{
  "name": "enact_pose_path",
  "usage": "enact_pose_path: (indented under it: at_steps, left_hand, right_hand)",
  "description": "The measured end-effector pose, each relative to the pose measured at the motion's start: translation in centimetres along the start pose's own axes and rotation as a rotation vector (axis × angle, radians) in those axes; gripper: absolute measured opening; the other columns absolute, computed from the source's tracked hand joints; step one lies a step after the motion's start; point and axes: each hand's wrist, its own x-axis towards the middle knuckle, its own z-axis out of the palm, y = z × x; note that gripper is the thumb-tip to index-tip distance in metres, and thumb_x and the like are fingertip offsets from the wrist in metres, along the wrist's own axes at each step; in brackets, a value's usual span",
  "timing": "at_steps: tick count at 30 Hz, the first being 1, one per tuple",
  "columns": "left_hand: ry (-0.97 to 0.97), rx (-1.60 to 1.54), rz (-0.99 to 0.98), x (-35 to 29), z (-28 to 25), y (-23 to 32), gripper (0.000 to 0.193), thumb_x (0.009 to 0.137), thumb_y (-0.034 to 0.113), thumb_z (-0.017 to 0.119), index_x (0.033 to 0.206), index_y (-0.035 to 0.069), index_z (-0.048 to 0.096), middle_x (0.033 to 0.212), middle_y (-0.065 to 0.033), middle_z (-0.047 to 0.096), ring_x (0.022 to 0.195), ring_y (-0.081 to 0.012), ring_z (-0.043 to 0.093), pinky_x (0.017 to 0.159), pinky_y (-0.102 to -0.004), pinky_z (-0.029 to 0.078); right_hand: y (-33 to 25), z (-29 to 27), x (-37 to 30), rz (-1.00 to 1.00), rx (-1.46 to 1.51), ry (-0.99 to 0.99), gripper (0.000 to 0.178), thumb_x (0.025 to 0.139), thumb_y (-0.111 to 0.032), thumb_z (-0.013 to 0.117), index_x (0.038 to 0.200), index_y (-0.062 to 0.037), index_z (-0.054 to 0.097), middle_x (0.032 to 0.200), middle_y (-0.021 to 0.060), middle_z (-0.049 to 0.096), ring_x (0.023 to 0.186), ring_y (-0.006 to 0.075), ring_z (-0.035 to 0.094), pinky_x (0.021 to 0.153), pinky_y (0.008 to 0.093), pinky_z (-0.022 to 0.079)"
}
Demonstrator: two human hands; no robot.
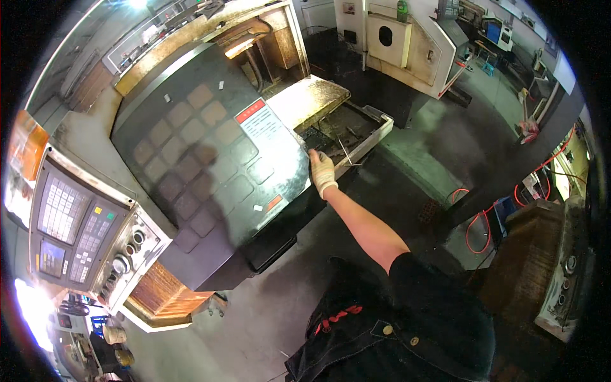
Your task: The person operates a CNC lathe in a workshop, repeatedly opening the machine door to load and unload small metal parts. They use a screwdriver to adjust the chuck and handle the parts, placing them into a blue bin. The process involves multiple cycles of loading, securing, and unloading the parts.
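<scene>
Machine door (191, 204) is showing dk grey w/ a grid of rounded squares (193, 131); its label (259, 124) is pairing red w/ wht. Person's rt glove (323, 172) is looking off-wht, sleeve (433, 283) blk. Ctrl panel (83, 230) is bearing rows of wht keys (62, 210) on dk grey.

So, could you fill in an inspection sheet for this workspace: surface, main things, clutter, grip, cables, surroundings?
Surface: grey floor, with darker patches.
Main things: dark machine door with a square pattern and a red-and-white label; control panel to its left.
Clutter: pale bucket, lower left.
Grip: gloved right hand at the door's right edge, fingers partly hidden; left hand not in view.
Cables: red line looped at right; cable or hose, cannot tell.
Surroundings: another pale machine beyond.
</scene>
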Motion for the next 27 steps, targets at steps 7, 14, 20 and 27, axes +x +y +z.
enact_pose_path:
  at_steps: [7, 14, 20, 27]
  left_hand:
    - [-0.127, -0.131, -0.065, 2.5, 3.1, 3.6, 0.047, 0.072, -0.006, 0.05, 0.119, 0.003, 0.048, 0.098, -0.0059, 0.054, 0.08, -0.0132, 0.053, 0.068, -0.0244, 0.046]
    - [-0.261, -0.274, 0.091, 5.2, 5.6, 8.3, 0.041, 0.074, -0.006, 0.053, 0.114, 0.004, 0.05, 0.091, -0.0027, 0.054, 0.077, -0.0109, 0.052, 0.064, -0.0215, 0.046]
    - [-0.432, -0.008, 0.421, -2.1, 11.8, 17.9, 0.041, 0.071, -0.003, 0.059, 0.109, 0.006, 0.051, 0.078, -0.001, 0.056, 0.072, -0.0137, 0.056, 0.065, -0.0275, 0.048]
    - [-0.474, 0.504, 0.522, -3.1, 17.4, 26.6, 0.044, 0.072, 0.012, 0.061, 0.115, 0.013, 0.051, 0.082, -0.0113, 0.063, 0.075, -0.0297, 0.063, 0.065, -0.0403, 0.049]
  right_hand:
    - [3.4, 1.5, -1.4, -0.047, -0.025, -0.101, 0.04, 0.089, -0.036, 0.052, 0.087, 0.0037, 0.058, 0.075, 0.0137, 0.056, 0.069, 0.0207, 0.045, 0.072, 0.0331, 0.041]
    - [3.3, 6.7, -8.4, 0.0, 0.244, -0.26, 0.037, 0.094, -0.037, 0.048, 0.09, -0.0005, 0.055, 0.081, -0.0014, 0.049, 0.078, 0.0108, 0.04, 0.073, 0.0255, 0.037]
    - [-0.6, 8.4, -12.8, 0.187, 0.056, -0.413, 0.06, 0.092, -0.048, 0.045, 0.119, 0.005, 0.05, 0.118, 0.0172, 0.054, 0.112, 0.0239, 0.049, 0.098, 0.0343, 0.036]
    - [7.8, 11.0, -9.0, 0.428, 0.192, -0.97, 0.052, 0.093, -0.041, 0.048, 0.124, 0.001, 0.048, 0.12, 0.0143, 0.054, 0.103, 0.0259, 0.054, 0.092, 0.0352, 0.041]
